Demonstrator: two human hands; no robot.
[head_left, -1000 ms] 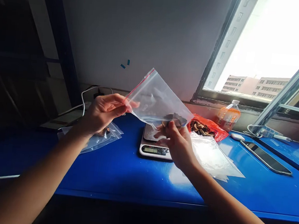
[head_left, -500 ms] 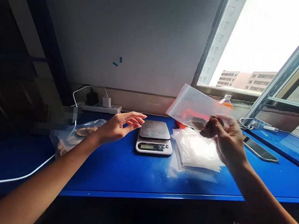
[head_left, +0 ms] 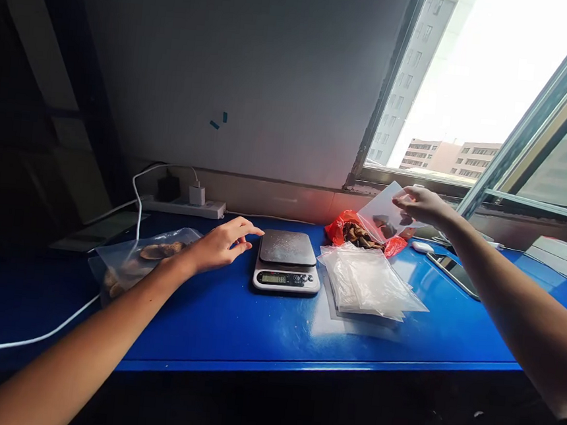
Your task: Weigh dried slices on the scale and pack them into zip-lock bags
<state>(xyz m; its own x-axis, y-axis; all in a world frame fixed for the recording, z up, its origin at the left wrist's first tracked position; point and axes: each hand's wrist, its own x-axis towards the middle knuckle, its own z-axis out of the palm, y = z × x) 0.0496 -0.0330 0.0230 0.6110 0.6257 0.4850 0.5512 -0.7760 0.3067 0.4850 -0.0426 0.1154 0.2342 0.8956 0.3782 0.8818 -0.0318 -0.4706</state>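
Note:
My right hand [head_left: 420, 203] pinches the upper edge of a clear plastic bag [head_left: 376, 204], which hangs tilted at the back of the table. Dark brown pieces [head_left: 385, 227] show through its lower part. Just below it lies a red plastic bag [head_left: 335, 229], its mouth spread around several dried brown pieces [head_left: 358, 235]. Over the table's left half, my left hand [head_left: 226, 244] hovers with fingers bent and apart, holding nothing. Its fingertips come near the left edge of a digital scale [head_left: 289, 247], whose dark plate carries only fine crumbs.
A stack of clear plastic bags [head_left: 371, 286] lies right of the scale. A filled clear bag of brown pieces [head_left: 153, 254] lies beyond my left forearm. A power strip [head_left: 209, 210] with a white charger [head_left: 196, 194] stands along the wall. A phone [head_left: 449, 273] lies on the right.
My right hand has moved up and farther back with the clear bag, uncovering more of the red bag. My left hand stays beside the scale. The view has shifted slightly.

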